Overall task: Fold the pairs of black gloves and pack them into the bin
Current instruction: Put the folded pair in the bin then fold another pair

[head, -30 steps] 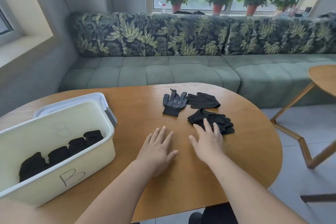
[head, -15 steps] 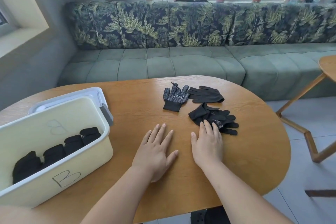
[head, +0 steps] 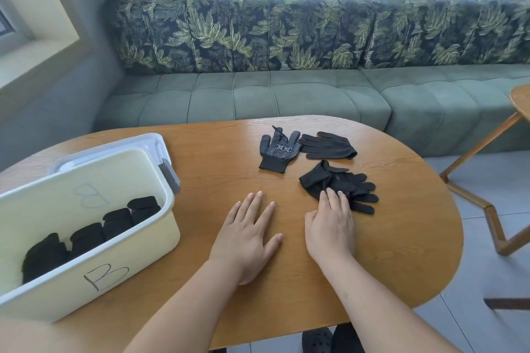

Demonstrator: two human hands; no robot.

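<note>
Now R hand (head: 329,226), grip released, touches crumpled black knit glove pair (head: 344,183) at 1 o'clock; L hand (head: 246,235) flat, released. Next, likely: drag in, fold.

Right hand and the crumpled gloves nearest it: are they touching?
Touching. In the head view the right hand lays its straight fingers on the near edge of the crumpled gloves, overlapping the black fabric.
</note>
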